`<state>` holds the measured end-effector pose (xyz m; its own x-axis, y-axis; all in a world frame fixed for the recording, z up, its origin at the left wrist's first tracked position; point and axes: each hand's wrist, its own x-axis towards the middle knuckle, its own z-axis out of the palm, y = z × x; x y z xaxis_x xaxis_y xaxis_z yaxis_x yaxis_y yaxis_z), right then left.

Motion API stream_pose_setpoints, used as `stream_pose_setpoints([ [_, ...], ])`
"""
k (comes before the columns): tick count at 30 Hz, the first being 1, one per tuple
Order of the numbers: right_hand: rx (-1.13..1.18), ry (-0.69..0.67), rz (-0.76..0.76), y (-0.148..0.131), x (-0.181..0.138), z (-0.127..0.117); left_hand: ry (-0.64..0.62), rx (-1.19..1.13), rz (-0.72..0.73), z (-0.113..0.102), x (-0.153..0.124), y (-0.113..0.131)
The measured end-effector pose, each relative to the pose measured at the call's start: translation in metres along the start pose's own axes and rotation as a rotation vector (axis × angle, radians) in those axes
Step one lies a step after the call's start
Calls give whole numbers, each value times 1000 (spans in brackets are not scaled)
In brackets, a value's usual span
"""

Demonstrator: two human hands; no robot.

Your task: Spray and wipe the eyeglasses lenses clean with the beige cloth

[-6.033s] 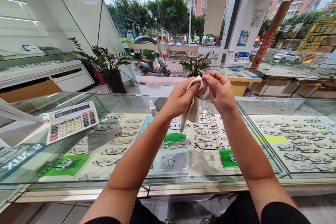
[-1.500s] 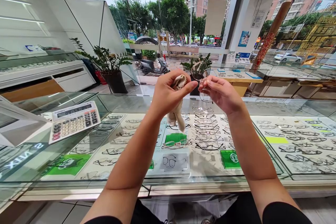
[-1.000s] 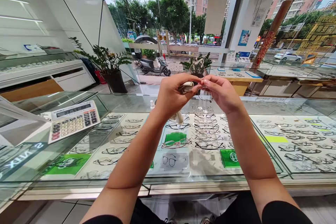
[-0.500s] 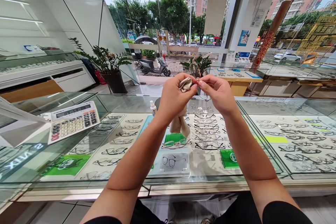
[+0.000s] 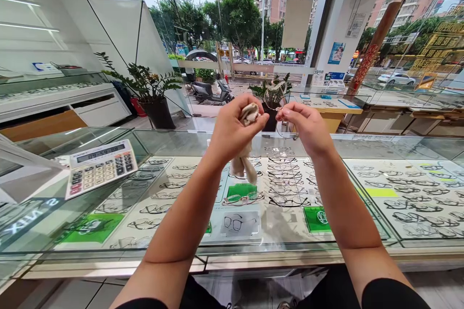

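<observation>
My left hand [image 5: 237, 128] is closed round a crumpled beige cloth [image 5: 247, 166], whose loose end hangs below the palm. Just to its right, my right hand [image 5: 304, 125] pinches a thin-rimmed pair of eyeglasses [image 5: 276, 96] by the middle part. One round lens stands up against the potted plant behind, and the rest of the frame dips below the fingers. A small gap separates the two hands. Both are raised over the glass display counter [image 5: 250, 246].
Rows of spectacle frames [image 5: 288, 181] lie under the counter glass. A large calculator [image 5: 101, 164] rests on top at the left. Beyond the counter stand a potted plant [image 5: 155, 101] and another display table [image 5: 333, 108], with a scooter [image 5: 212, 89] outside the window.
My left hand with the cloth has moved left, away from the eyeglasses. My right hand has shifted slightly right with the eyeglasses, and the hands have come apart.
</observation>
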<state>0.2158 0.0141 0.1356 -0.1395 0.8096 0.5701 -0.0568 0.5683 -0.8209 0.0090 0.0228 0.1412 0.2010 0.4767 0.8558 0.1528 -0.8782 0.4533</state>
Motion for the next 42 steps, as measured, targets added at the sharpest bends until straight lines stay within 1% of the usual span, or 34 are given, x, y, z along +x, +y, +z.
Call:
stream_pose_setpoints([
  [3,92,-131,92,-5,-1,-6,38,160,156,-15,4,-1],
  [5,130,-204,131,-8,-3,-7,-2,230,218,-22,6,-2],
  [7,154,-244,146,-10,-4,-6,-51,265,246,-25,8,-2],
  [10,162,-271,165,-11,-5,-6,-74,292,269,-26,8,-3],
  [15,177,-274,155,-10,-4,-7,-65,337,314,-26,6,-4],
  [18,144,-273,149,-10,-4,-6,-57,392,335,-27,6,-4],
  [20,108,-216,117,-9,-4,-6,-42,418,355,-27,6,-3],
  [23,102,5,-16,-8,-2,-8,2,431,379,-29,6,-2],
  [25,111,143,-104,-7,0,-13,51,449,367,-31,6,-1],
  [29,61,279,-210,-11,2,-23,189,501,312,-35,5,-3],
  [31,7,320,-257,-13,1,-25,237,508,301,-37,5,-4],
  [34,-74,346,-314,-13,-1,-26,291,491,311,-37,5,-4],
  [37,-98,326,-349,-11,-1,-25,334,474,316,-37,5,-2],
  [42,-69,293,-366,-7,0,-24,379,472,321,-36,5,-1],
])
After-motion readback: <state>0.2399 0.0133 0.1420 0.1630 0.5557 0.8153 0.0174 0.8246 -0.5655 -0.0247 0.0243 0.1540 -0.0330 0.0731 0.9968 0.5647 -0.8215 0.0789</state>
